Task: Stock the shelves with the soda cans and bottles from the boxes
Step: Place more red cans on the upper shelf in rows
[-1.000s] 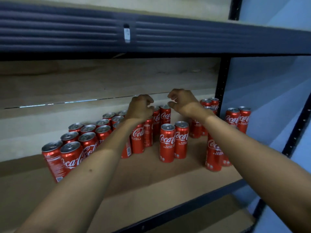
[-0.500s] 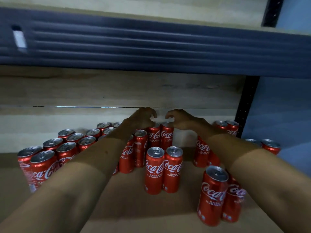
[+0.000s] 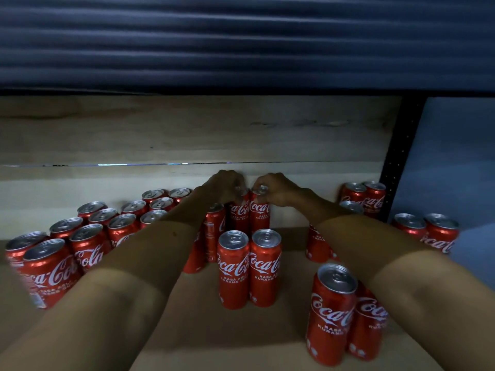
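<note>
Behind the front pair of cans (image 3: pixel 249 269), my left hand (image 3: pixel 223 186) and right hand (image 3: pixel 273 189) each grip a can top on the shelf (image 3: pixel 241 341).

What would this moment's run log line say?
stage: placing | left hand: on back can top | right hand: on neighbouring can top | shelf: cans upright

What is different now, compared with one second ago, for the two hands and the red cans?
Both hands came down from above the cans. The left hand and the right hand now each grip the top of one of the two red slim soda cans at the back. The pair of cans in front and the wooden shelf board stayed as they were.
</note>
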